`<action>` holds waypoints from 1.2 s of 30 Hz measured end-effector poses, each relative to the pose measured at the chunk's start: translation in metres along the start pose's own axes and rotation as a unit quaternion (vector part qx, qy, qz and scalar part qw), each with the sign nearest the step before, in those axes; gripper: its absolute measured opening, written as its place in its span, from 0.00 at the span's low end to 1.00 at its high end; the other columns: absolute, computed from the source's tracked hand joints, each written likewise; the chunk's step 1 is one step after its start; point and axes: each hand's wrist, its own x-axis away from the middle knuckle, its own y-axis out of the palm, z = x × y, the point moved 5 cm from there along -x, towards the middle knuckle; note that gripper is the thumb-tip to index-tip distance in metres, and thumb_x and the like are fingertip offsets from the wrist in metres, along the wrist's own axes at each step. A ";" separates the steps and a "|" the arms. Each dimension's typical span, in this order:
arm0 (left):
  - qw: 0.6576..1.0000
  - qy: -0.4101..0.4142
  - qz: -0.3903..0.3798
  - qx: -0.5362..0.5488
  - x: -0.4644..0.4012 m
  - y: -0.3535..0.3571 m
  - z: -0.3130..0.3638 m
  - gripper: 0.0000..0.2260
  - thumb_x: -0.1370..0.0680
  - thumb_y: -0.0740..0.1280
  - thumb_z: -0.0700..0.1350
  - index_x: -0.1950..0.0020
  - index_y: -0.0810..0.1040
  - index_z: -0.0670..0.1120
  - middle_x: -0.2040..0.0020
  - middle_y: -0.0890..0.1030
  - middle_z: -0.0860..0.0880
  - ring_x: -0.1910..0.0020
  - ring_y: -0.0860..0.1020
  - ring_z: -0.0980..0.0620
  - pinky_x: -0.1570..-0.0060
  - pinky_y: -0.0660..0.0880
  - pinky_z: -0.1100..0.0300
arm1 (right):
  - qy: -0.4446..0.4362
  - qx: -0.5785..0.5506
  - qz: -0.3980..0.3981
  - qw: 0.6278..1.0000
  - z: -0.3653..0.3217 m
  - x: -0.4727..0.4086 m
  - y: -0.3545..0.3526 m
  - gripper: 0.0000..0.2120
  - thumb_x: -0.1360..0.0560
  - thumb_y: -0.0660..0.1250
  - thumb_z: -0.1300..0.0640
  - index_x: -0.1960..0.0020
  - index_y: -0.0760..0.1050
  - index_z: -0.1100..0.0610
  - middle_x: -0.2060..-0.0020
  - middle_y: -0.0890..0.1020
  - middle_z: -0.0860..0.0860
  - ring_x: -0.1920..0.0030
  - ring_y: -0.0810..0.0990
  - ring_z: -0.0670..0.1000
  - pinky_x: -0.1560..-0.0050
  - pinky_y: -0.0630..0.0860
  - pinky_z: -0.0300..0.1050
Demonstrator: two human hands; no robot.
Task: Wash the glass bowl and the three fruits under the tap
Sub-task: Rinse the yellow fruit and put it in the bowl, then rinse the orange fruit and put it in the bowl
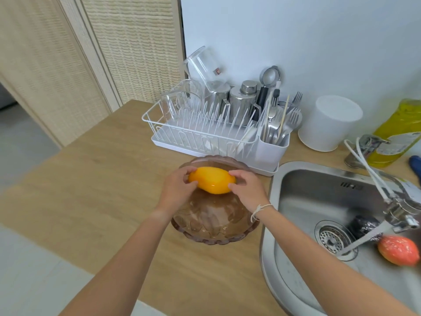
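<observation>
A wooden desk (95, 179) is stretching across the left and middle of the view, with a woven screen (68, 65) standing behind its far left edge. On the desk, a tinted glass bowl (211, 222) is sitting upright, just left of the sink and touching nothing but the desk beneath it. Both arms are reaching forward over it. The left hand (176, 190) is curling its grip around the left end of a yellow-orange fruit (210, 180), fingers over the top and thumb below. The right hand (247, 190), a pale string tied at its wrist, is closing its grip on the fruit's right end in the same way. Between the two hands the fruit is hanging above the far part of the bowl; whether it is touching the glass I cannot tell.

Behind the bowl a white dish rack (205, 133) is holding upturned glasses, steel canisters and a caddy of cutlery. Further right a white tub (330, 124) is standing by the wall, near a yellow bottle (401, 131).

On the right a steel sink (307, 201) is sunk into the desk. The tap (396, 201) is running, its stream falling beside the drain. A dark fruit (364, 226) is lying on the sink floor behind the stream, and a red-orange fruit (398, 249) is lying near it at the right edge.
</observation>
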 end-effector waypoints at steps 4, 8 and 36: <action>1.000 0.000 -0.009 -0.030 0.000 0.004 0.002 0.18 0.26 0.68 0.38 0.37 0.75 0.47 0.40 0.78 0.47 0.44 0.77 0.48 0.44 0.74 0.56 | 0.004 0.019 -0.007 1.000 -0.001 0.001 0.001 0.19 0.28 0.67 0.59 0.38 0.74 0.50 0.41 0.77 0.49 0.48 0.76 0.50 0.42 0.74 0.48; 0.999 -0.003 -0.006 -0.052 0.004 0.003 0.007 0.17 0.25 0.67 0.39 0.36 0.75 0.47 0.39 0.78 0.46 0.44 0.76 0.49 0.47 0.72 0.59 | 0.006 -0.001 -0.007 1.000 -0.004 0.004 -0.001 0.21 0.28 0.67 0.59 0.36 0.73 0.49 0.39 0.75 0.49 0.44 0.76 0.51 0.40 0.74 0.48; 0.926 -0.059 -0.370 0.055 0.165 0.348 0.123 0.10 0.24 0.67 0.41 0.44 0.79 0.46 0.52 0.76 0.49 0.58 0.75 0.56 0.59 0.77 0.61 | 0.232 -0.138 0.250 0.930 0.227 0.190 -0.270 0.14 0.29 0.66 0.66 0.50 0.77 0.50 0.52 0.80 0.55 0.58 0.76 0.48 0.52 0.75 0.43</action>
